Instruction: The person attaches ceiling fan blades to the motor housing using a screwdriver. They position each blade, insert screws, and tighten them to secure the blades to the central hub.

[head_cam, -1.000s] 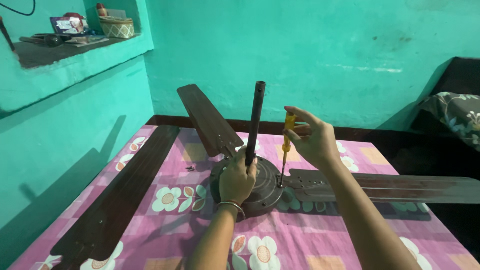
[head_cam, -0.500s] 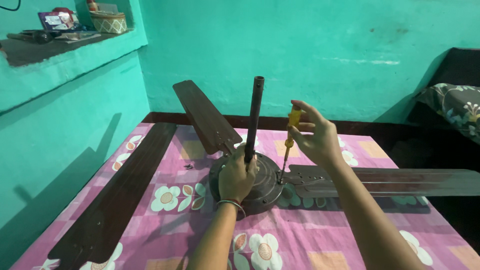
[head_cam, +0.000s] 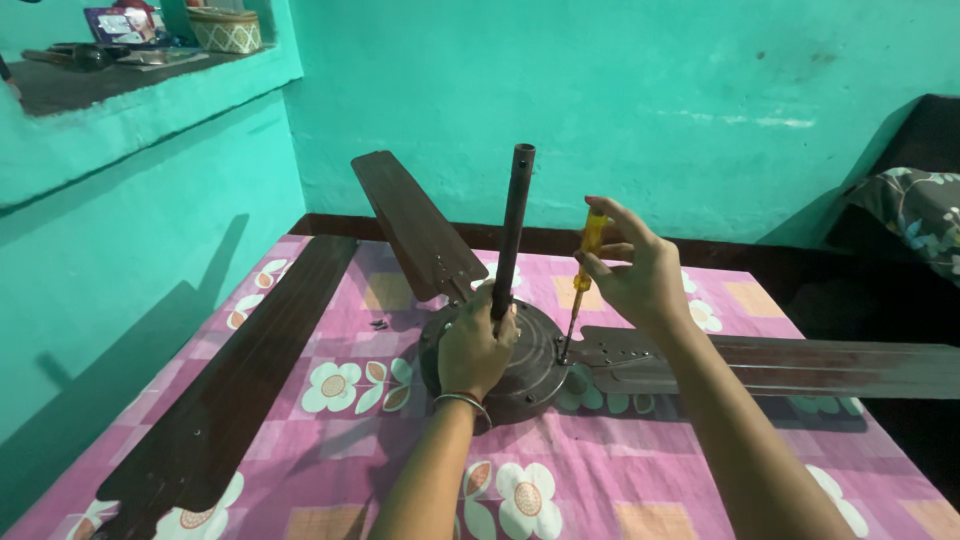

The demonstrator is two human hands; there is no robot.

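Note:
A dark brown ceiling fan lies on a pink flowered cloth [head_cam: 620, 480]. Its round motor housing [head_cam: 530, 365] sits in the middle, with a dark rod [head_cam: 515, 225] standing upright from it. My left hand [head_cam: 475, 350] grips the base of the rod on top of the housing. My right hand [head_cam: 635, 270] holds a yellow-handled screwdriver [head_cam: 582, 275] upright, its tip at a screw where the right blade [head_cam: 790, 365] meets the housing. A second blade [head_cam: 415, 225] points away toward the wall.
A loose blade [head_cam: 225, 395] lies along the cloth's left side. Small screws [head_cam: 378, 323] rest on the cloth near the housing. A turquoise wall ledge [head_cam: 150, 85] at upper left carries a basket and other items. A patterned cushion [head_cam: 915, 215] sits at far right.
The view has shifted slightly. Both hands stay in place on the rod and the screwdriver, and the fan has not moved.

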